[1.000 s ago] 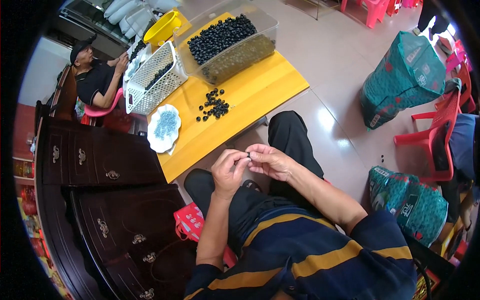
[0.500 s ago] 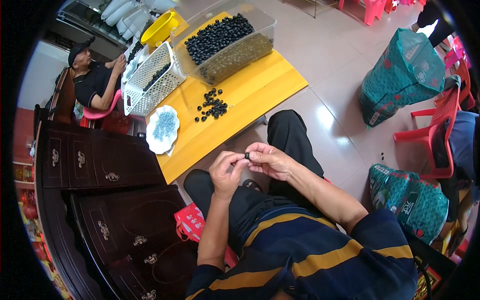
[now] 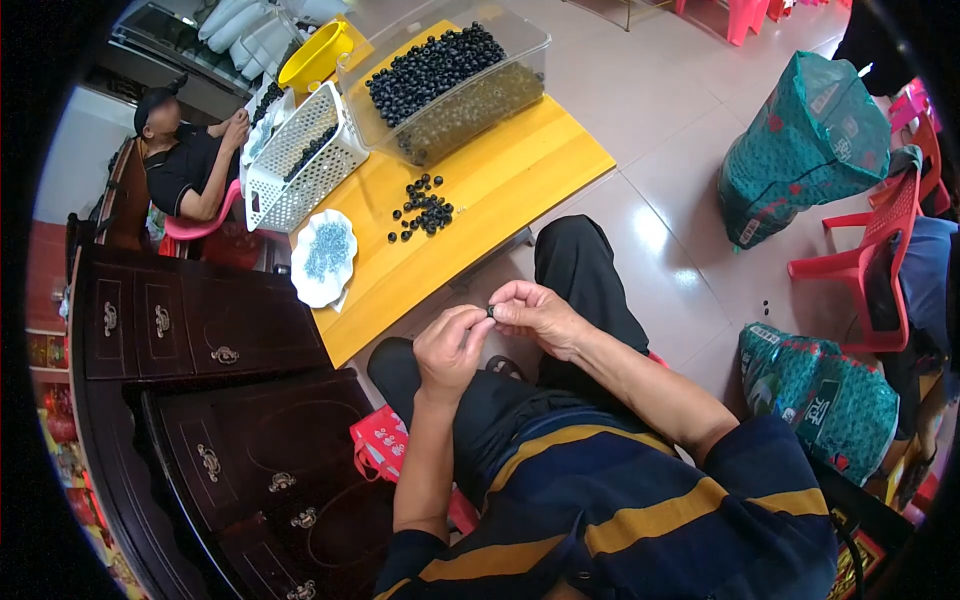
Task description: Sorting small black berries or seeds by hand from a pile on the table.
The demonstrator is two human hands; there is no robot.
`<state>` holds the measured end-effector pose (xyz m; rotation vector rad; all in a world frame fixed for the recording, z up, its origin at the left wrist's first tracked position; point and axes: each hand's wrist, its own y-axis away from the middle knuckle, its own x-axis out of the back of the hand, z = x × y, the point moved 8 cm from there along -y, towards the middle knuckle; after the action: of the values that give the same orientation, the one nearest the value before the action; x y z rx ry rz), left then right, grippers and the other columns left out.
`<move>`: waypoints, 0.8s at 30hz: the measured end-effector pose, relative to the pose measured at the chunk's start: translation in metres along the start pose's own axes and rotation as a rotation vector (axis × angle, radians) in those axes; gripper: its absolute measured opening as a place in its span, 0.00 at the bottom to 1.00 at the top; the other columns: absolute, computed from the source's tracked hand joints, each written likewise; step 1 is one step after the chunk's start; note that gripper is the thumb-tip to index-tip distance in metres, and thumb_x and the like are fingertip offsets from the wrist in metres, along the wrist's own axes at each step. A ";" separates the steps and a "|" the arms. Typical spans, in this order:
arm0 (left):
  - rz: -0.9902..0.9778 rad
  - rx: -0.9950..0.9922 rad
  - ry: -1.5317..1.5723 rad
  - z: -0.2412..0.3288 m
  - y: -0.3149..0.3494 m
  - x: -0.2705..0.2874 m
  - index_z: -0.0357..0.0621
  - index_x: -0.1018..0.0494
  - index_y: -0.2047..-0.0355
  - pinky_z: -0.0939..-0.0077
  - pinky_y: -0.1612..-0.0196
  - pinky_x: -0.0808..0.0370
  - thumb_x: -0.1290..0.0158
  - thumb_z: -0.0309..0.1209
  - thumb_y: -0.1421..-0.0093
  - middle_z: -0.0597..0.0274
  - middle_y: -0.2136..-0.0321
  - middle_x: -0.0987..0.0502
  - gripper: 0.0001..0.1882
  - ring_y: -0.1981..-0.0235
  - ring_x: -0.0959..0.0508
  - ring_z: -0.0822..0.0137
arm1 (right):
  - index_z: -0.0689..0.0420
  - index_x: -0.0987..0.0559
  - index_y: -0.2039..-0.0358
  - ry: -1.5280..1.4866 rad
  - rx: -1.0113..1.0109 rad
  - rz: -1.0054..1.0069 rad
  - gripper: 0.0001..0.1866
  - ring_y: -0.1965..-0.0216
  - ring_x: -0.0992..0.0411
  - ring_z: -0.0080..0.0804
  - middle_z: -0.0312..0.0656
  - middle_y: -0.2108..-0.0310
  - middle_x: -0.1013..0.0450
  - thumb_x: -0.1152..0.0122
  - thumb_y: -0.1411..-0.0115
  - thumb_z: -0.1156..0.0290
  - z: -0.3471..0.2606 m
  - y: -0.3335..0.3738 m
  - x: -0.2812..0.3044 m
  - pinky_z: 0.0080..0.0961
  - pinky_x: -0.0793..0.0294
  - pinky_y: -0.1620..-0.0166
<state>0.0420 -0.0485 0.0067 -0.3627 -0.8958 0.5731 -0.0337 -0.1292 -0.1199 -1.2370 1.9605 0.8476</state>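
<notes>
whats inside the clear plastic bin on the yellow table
The clear bin is heaped with small dark round beads, which also show through its side wall. Its bottom, and anything lying under the heap, is covered.

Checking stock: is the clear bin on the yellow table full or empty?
Nearly full: the clear bin holds dark round beads heaped close to its rim, on the yellow table.

Home workshop: dark cabinets (image 3: 200,400), tiled floor (image 3: 650,120), bead-strewn yellow table (image 3: 500,190).

Even daylight is filling the room, glare is shining off the floor tiles (image 3: 650,230) — fisheye edges are bending, corners going black.
</notes>
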 end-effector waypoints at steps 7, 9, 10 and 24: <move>-0.168 0.242 0.240 -0.017 -0.005 -0.002 0.37 0.22 0.70 0.78 0.69 0.24 0.32 0.21 0.52 0.58 0.74 0.20 0.10 0.74 0.20 0.69 | 0.55 0.22 0.59 0.018 -0.045 0.001 0.12 0.68 0.26 0.20 0.32 0.68 0.23 0.31 0.40 0.66 0.001 0.002 -0.003 0.18 0.25 0.60; -0.180 0.266 0.263 -0.025 -0.004 0.000 0.36 0.21 0.69 0.80 0.69 0.25 0.31 0.22 0.52 0.61 0.74 0.21 0.11 0.73 0.22 0.74 | 0.55 0.22 0.59 0.015 -0.058 -0.048 0.12 0.68 0.26 0.20 0.32 0.68 0.23 0.30 0.40 0.66 0.001 0.002 -0.008 0.18 0.25 0.61; -0.215 0.284 0.310 -0.027 -0.003 -0.002 0.36 0.21 0.68 0.81 0.68 0.25 0.31 0.22 0.52 0.62 0.73 0.21 0.12 0.73 0.22 0.74 | 0.55 0.22 0.59 0.015 -0.058 -0.048 0.12 0.68 0.26 0.20 0.32 0.68 0.23 0.30 0.40 0.66 0.000 0.003 -0.008 0.18 0.25 0.61; -0.403 0.297 0.481 -0.020 0.002 -0.010 0.36 0.20 0.67 0.80 0.66 0.27 0.33 0.23 0.53 0.63 0.70 0.23 0.13 0.70 0.24 0.73 | 0.53 0.27 0.63 0.001 -0.114 -0.151 0.12 0.70 0.28 0.18 0.30 0.73 0.26 0.30 0.41 0.70 0.003 0.010 -0.021 0.18 0.26 0.61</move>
<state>0.0532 -0.0544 -0.0118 -0.0379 -0.3921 0.2206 -0.0359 -0.1132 -0.1032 -1.4318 1.8144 0.8915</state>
